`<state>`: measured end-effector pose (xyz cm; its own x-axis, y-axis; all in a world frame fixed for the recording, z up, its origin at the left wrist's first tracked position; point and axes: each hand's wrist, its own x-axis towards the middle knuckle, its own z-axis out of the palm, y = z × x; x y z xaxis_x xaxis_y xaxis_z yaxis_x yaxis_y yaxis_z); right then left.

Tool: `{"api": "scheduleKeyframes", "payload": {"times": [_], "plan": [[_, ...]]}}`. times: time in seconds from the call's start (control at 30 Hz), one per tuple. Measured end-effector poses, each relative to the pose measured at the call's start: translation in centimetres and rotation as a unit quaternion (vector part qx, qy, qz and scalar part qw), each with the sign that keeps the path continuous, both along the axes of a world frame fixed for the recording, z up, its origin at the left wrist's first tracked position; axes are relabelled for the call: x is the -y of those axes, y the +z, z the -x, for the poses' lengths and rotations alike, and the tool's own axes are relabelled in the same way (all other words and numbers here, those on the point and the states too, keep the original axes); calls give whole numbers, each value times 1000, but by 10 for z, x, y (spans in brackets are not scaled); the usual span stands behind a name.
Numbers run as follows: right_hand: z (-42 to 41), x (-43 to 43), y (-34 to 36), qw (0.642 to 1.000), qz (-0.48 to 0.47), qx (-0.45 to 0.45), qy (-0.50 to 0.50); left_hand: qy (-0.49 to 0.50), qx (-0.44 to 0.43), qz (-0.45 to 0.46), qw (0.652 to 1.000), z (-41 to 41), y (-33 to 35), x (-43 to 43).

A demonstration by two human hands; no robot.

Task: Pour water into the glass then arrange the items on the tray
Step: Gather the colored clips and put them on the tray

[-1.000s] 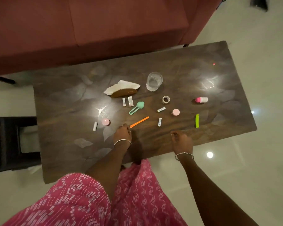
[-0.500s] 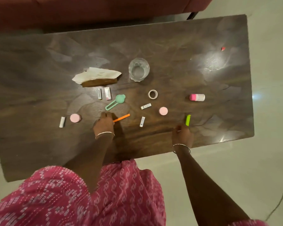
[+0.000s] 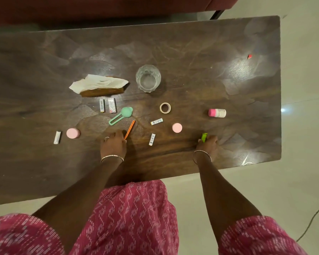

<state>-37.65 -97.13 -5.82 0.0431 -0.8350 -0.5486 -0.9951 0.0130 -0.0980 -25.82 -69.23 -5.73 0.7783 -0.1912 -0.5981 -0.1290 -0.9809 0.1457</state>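
Person at table (image 3: 191, 43), L hand (image 3: 113, 145) pinching orange stick (image 3: 130, 128), R hand (image 3: 208, 144) gripping green clip (image 3: 204, 137); glass (image 3: 148, 78) mid-table, water unclear, no tray visible, arranging seems barely begun.

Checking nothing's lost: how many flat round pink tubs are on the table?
2. Left pink tub sits beside a white tube; right pink tub sits near the tape roll. None seems hidden.
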Motion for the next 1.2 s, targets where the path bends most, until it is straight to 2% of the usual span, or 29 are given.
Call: {"api": "scheduleKeyframes", "payload": {"times": [0.17, 0.3, 0.47, 0.63, 0.77, 0.97, 1.1, 1.2], "plan": [[-3, -12, 4, 999, -21, 14, 31, 75, -23, 105, 991, 13, 7, -4], [-7, -33, 16, 995, -29, 48, 83, 100, -25, 128, 986, 17, 19, -11], [6, -61, 37, 985, -47, 83, 142, 81, -5, 157, 984, 22, 42, -17], [28, -94, 68, 983, -70, 143, 96, 88, 45, 214, 972, 39, 77, -29], [45, -133, 99, 978, -81, 178, 73, 124, 57, 287, 948, 64, 106, -53], [61, -198, 132, 962, -94, 247, 77, 167, 80, 267, 946, 106, 145, -105], [66, -240, 156, 944, -83, 303, 97, 212, 41, 279, 936, 131, 169, -145], [64, -272, 171, 930, -98, 338, 108, 221, 70, 294, 927, 147, 184, -174]]}}
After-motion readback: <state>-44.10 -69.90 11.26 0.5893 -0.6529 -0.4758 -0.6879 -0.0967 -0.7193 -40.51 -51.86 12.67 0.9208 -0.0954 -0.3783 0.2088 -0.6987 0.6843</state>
